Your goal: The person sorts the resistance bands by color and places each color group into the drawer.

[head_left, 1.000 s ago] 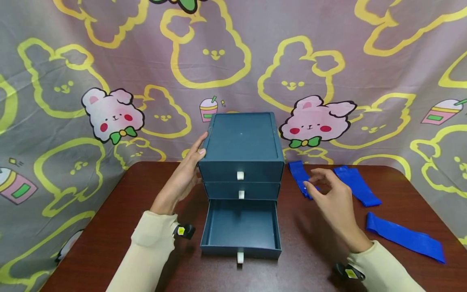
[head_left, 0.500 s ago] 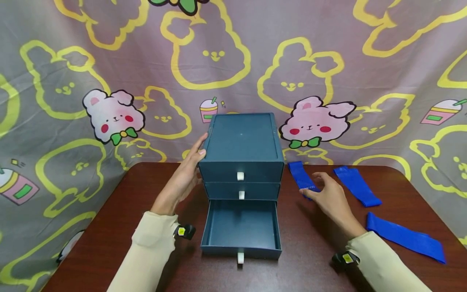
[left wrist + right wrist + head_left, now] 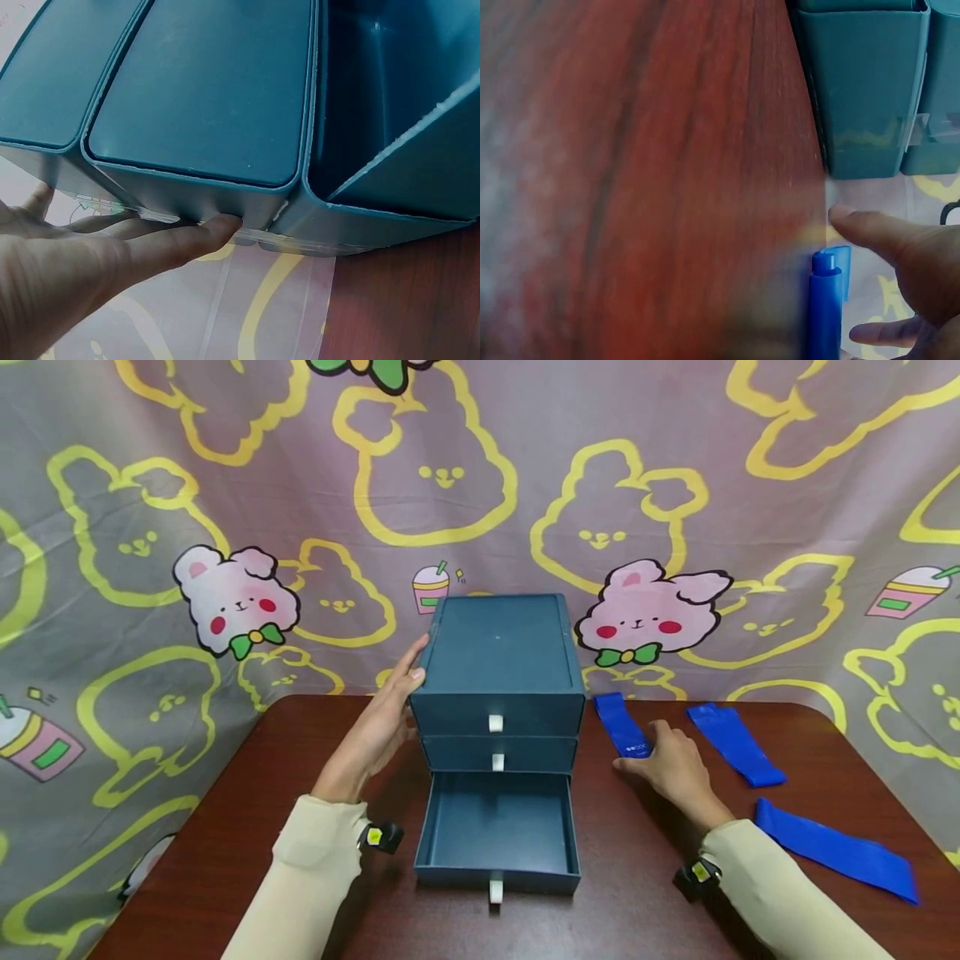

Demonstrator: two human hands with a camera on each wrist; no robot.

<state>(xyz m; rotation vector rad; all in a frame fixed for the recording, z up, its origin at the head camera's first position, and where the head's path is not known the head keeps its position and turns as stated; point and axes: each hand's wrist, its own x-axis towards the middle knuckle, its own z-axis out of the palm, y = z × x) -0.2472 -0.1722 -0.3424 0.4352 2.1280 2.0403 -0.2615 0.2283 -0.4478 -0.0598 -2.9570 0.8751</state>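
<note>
A dark blue-green plastic drawer cabinet stands mid-table. Its bottom drawer is pulled out, with nothing inside; the two upper drawers are closed. My left hand rests against the cabinet's left side, fingers extended along the wall. On the right, my right hand is low at the near end of a flat blue band with white print, like a resistance band. Thumb and fingers are spread apart there, and the hand covers part of the band. In the right wrist view the blue band lies beside the thumb.
Two more blue bands lie farther right: one toward the back, one nearer the front. A patterned cloth hangs behind the brown wooden table. The pulled-out drawer juts toward me between my forearms.
My right hand has lowered toward the near end of the band beside the cabinet, thumb and fingers spreading. My left hand has stayed against the cabinet's side.
</note>
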